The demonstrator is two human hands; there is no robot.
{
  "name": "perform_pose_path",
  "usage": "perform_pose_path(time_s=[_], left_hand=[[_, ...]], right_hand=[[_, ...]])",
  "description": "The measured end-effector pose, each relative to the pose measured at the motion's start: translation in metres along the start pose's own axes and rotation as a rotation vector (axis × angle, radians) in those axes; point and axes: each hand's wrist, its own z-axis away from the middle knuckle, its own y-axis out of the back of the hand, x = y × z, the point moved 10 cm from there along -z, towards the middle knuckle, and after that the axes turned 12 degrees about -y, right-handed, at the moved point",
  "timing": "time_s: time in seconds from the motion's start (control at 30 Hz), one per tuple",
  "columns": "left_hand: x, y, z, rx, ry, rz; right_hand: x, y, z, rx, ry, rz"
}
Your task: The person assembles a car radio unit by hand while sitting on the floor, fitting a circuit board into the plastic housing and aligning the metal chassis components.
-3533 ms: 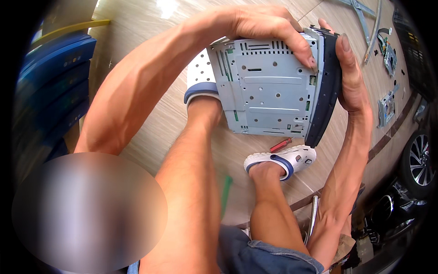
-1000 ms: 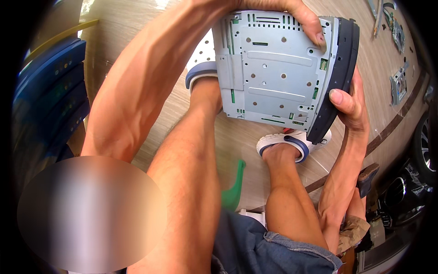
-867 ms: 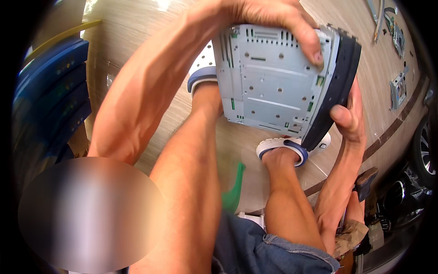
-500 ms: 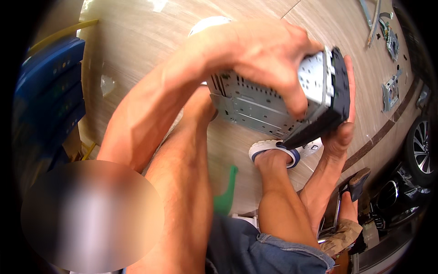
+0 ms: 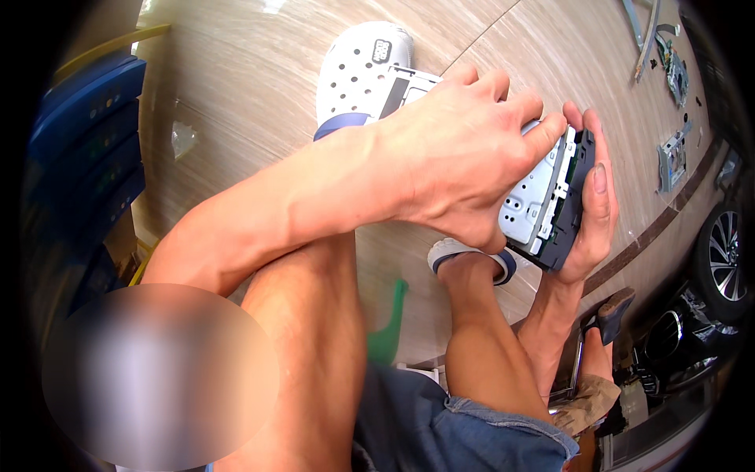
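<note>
Between my hands is a boxy silver metal unit with a black front, which looks like a car stereo (image 5: 525, 206). My left hand (image 5: 472, 157) reaches over the metal casing, its fingers curled round the upper edge and its thumb low on the near side. On the right, my right hand (image 5: 595, 224) supports the black front panel (image 5: 565, 216), palm and fingers against its outer face. The unit is held tilted above the floor, in front of my feet. Most of the casing is hidden under my left hand and forearm; one corner shows beside my left shoe.
Metal brackets (image 5: 673, 164), a small part with a green board (image 5: 675, 72) and thin strips (image 5: 646, 43) lie on the tiled floor at right. Blue bins (image 5: 86, 149) stand at left. A green plastic piece (image 5: 387, 334) is between my legs. Another person's shoe (image 5: 616, 315) and a car wheel (image 5: 723, 256) are at right.
The unit has been turned and lowered, so its long perforated side no longer shows. My left hand has shifted down with it, and my left white shoe has come into sight.
</note>
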Motion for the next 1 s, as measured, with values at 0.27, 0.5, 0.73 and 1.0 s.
perform_pose_path(time_s=[0.27, 0.5, 0.73, 1.0], left_hand=[[0.009, 0.001, 0.000, 0.010, -0.043, -0.037], [0.013, -0.003, 0.002, 0.030, -0.053, -0.070], [0.016, -0.011, -0.001, 0.059, -0.061, -0.137], [0.020, -0.027, -0.010, -0.024, -0.061, -0.139]], right_hand=[[-0.004, -0.009, 0.003, -0.029, 0.075, 0.092], [0.011, 0.014, 0.001, -0.132, 0.002, -0.230], [0.017, 0.025, -0.012, -0.116, -0.025, 0.110], [0.027, 0.047, -0.017, 0.033, -0.067, -0.002]])
